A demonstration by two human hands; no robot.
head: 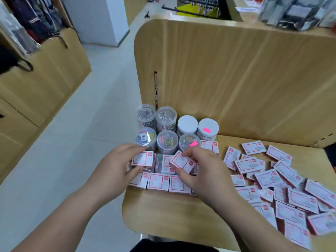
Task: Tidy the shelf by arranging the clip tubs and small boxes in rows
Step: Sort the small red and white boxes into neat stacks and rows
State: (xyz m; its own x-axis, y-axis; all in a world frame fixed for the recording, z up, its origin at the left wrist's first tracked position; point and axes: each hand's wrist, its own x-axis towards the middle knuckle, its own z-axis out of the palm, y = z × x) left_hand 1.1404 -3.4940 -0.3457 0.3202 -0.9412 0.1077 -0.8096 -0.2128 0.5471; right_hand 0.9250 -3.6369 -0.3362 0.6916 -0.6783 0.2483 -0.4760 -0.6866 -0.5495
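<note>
Several round clear clip tubs (167, 142) stand in two rows at the back left of the wooden shelf (163, 211). In front of them small white boxes with red frames (158, 181) lie in rows. My left hand (118, 164) grips one small box (142, 158) at the left end of the second row. My right hand (201, 171) holds another small box (182, 162), tilted, just above the rows. A loose heap of the same boxes (283, 190) covers the right side of the shelf.
A tall curved wooden back panel (236, 70) rises behind the tubs. The shelf's rounded front edge is near my body. To the left lie a pale floor aisle (72, 142) and wooden cabinets (36, 88) with hanging bags.
</note>
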